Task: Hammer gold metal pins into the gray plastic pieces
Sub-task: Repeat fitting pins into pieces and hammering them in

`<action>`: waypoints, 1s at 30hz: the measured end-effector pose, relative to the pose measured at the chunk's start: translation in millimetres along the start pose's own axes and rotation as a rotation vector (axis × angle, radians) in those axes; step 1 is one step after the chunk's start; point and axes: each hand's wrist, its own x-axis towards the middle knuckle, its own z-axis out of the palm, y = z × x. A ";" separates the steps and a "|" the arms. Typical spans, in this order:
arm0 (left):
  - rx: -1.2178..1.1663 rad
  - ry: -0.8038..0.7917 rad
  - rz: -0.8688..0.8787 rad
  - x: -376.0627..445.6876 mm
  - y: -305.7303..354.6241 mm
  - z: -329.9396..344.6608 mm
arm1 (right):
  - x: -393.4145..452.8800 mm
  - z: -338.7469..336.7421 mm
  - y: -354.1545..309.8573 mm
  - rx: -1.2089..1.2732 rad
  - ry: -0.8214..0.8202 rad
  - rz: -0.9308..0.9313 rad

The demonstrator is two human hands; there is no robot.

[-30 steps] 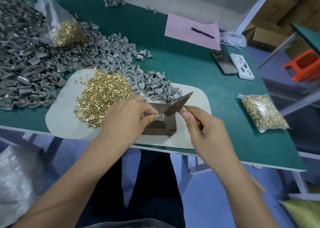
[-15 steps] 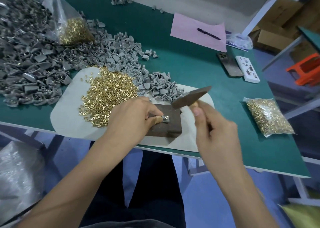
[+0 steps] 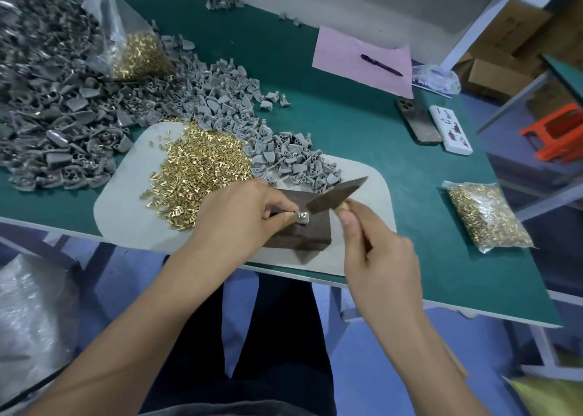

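My left hand pinches a small gray plastic piece with a pin in it and holds it on a dark block. My right hand grips the wooden handle of a hammer; its dark metal head hangs just right of and above the piece. A heap of loose gold pins lies on the pale mat left of the block. Gray plastic pieces are piled across the left of the green table and spill to the mat's far edge.
An open bag of gold pins sits on the gray pile at back left; a sealed bag of pins lies at right. A pink sheet with a pen, a phone and a white box lie further back.
The hammer head rose away from the piece half a second ago and has now come back down close to it. My left hand keeps the piece on the block.
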 end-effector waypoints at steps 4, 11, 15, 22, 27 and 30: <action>0.005 0.010 0.006 -0.4 -0.1 0.8 | 1.4 -1.2 -2.1 0.065 0.091 -0.026; 0.011 0.010 0.015 0.1 0.3 1.1 | 5.8 -7.4 0.2 -0.013 0.085 -0.021; 0.009 0.018 0.024 -0.7 0.5 0.8 | 4.2 -5.0 -1.1 -0.162 -0.067 -0.052; 0.002 0.025 0.020 -0.4 -1.2 2.1 | -2.4 2.0 -1.6 -0.069 -0.008 -0.022; -0.005 0.039 0.027 -0.6 -3.1 3.3 | 7.4 -5.7 14.7 -0.136 0.044 0.110; -0.008 0.043 0.033 -2.0 -3.4 3.9 | 12.9 2.4 32.6 -0.263 0.081 0.226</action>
